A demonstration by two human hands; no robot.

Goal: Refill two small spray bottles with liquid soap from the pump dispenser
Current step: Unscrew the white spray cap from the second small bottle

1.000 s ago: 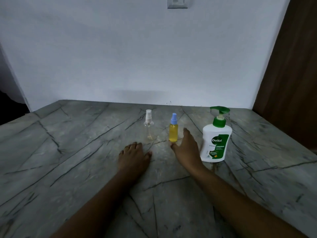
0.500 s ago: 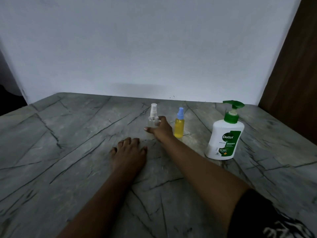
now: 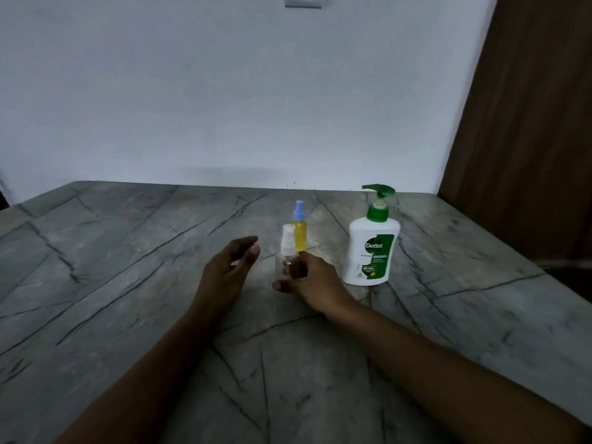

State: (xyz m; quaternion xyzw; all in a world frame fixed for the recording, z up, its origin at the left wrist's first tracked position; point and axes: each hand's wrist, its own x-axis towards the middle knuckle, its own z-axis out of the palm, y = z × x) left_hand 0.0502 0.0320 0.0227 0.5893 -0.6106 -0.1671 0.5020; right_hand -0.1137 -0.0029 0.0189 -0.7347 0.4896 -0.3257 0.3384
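Note:
My right hand point(image 3: 312, 285) grips a small clear spray bottle with a white cap point(image 3: 286, 251) and holds it upright near the middle of the table. Just left of that bottle my left hand point(image 3: 229, 270) is raised off the table, fingers loosely spread, a small gap away. Behind the clear bottle stands a second small spray bottle point(image 3: 300, 230) with yellow liquid and a blue cap. To the right is the white Dettol pump dispenser point(image 3: 371, 248) with a green pump head, standing upright.
The grey marble-patterned table point(image 3: 128, 283) runs back to a white wall. A brown wooden panel point(image 3: 528, 123) rises at the right edge. A switch plate point(image 3: 302, 0) sits high on the wall.
My right hand has taken hold of the clear bottle and drawn it nearer to me. My left hand has lifted off the table and turned toward the bottle.

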